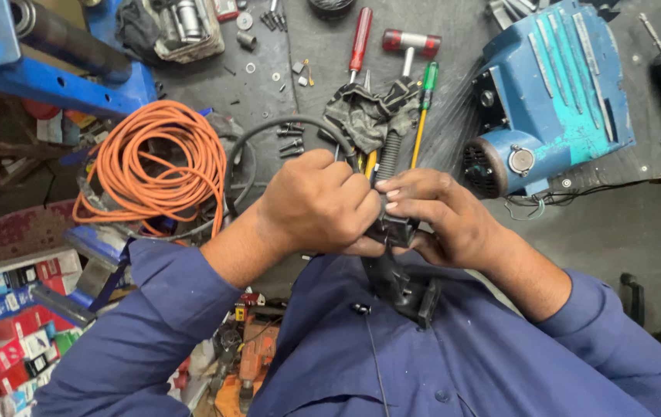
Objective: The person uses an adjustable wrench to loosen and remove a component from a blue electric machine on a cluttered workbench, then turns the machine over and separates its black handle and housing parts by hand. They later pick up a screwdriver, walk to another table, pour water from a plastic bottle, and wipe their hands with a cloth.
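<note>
My left hand and my right hand meet in front of my chest, both closed around a black plastic tool part with a black cable looping out from it toward the bench. The fingers of the two hands touch over the top of the part, and most of it is hidden under them. Its lower end pokes out below my hands against my blue shirt.
A coil of orange cable lies at left. On the dark bench sit a dirty rag, a red-handled screwdriver, a green-handled screwdriver, a small mallet and a blue motor housing. Coloured boxes stand at lower left.
</note>
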Motion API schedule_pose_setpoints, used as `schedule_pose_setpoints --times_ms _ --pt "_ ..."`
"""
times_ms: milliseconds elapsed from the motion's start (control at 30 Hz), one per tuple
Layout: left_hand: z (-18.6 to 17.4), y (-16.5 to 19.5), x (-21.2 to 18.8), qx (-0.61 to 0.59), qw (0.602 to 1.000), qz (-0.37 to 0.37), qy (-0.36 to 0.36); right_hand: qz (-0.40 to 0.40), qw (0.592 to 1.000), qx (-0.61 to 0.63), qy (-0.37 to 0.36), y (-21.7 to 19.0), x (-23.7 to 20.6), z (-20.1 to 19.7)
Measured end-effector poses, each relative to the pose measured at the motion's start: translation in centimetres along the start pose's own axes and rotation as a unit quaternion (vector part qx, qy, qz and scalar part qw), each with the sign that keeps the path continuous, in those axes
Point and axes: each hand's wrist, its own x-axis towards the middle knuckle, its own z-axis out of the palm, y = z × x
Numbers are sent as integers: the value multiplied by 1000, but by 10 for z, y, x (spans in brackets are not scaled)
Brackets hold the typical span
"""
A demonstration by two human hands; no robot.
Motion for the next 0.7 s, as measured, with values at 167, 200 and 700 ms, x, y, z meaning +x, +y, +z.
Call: schedule_pose_setpoints --times_ms 167,200,700 --pt "7 14 -12 -69 970 -232 -21 149 974 142 96 17 -19 21" --pt "12 19 -17 -132 932 -335 -49 193 948 219 125 24 -20 26" --pt "88 74 -72 -815 367 -423 149 252 869 421 -64 40 -5 20"
